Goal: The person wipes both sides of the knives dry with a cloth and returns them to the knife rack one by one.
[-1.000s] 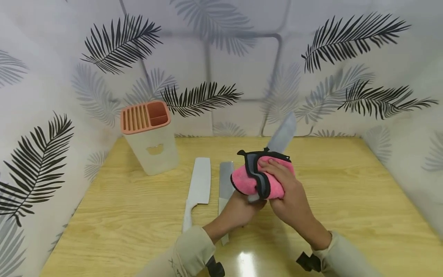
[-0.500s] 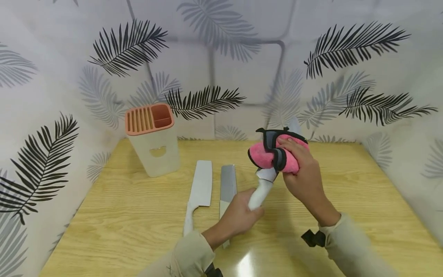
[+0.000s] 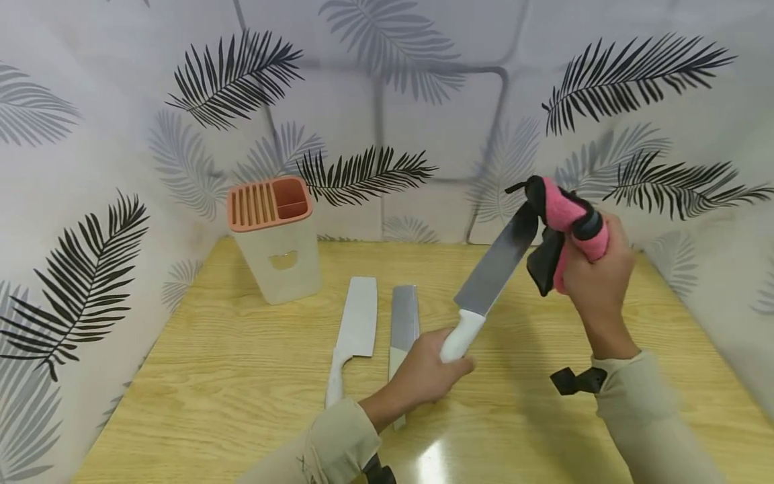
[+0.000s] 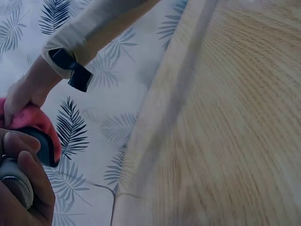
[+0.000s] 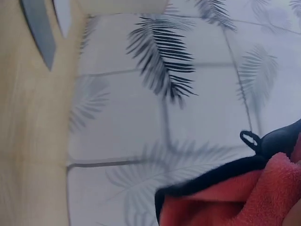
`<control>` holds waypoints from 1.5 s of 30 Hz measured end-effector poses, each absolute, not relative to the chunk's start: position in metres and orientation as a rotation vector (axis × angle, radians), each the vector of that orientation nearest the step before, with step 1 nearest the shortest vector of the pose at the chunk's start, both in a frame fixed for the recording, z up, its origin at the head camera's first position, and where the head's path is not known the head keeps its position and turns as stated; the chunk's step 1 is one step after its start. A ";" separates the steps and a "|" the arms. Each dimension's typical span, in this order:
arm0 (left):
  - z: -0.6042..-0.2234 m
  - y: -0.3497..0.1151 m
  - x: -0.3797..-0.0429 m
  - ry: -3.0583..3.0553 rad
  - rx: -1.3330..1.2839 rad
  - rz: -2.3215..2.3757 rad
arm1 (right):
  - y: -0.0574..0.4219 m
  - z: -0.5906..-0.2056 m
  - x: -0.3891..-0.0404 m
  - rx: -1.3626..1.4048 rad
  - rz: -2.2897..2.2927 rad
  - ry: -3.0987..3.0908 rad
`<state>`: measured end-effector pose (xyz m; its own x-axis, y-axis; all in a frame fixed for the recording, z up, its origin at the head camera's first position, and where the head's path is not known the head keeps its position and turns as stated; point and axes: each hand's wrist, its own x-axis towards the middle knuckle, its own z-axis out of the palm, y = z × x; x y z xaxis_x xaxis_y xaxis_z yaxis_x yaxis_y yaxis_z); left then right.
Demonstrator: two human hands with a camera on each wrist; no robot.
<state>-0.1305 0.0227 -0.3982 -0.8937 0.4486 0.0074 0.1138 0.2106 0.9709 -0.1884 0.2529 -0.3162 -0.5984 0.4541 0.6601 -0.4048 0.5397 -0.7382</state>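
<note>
My left hand grips the white handle of a kitchen knife, its broad grey blade pointing up and to the right above the table. In my right hand is a bunched pink cloth with black edging and a grey underside. The cloth overlaps the blade's tip in the head view, hiding it. In the left wrist view, the left fingers curl round the knife's handle. The right wrist view has the cloth's pink pile and a small black hanging loop in its lower right.
A white-handled cleaver and a second knife with a cream handle lie side by side on the wooden table. Behind them at the left stands a white knife holder with an orange slotted top. Leaf-patterned sheeting encloses the back and sides.
My right hand has slid the cloth up along the blade to its tip and out to the right, uncovering most of the blade. The left hand keeps its grip on the handle.
</note>
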 end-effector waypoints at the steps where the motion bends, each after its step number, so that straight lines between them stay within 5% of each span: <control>1: -0.398 0.023 -0.131 2.195 0.526 1.756 | 0.255 -0.313 -0.185 -0.046 1.219 -1.821; 10: -0.391 0.022 -0.138 2.406 0.633 1.870 | 0.213 -0.320 -0.135 0.359 1.068 -1.855; 17: -0.394 0.020 -0.137 2.825 0.998 1.857 | 0.168 -0.352 -0.114 0.669 0.755 -2.142; 37: -0.397 0.027 -0.124 2.865 0.913 1.671 | 0.204 -0.321 -0.170 0.407 0.766 -2.038; 45: -0.401 0.028 -0.122 2.846 0.886 1.602 | 0.236 -0.299 -0.194 0.104 0.971 -1.996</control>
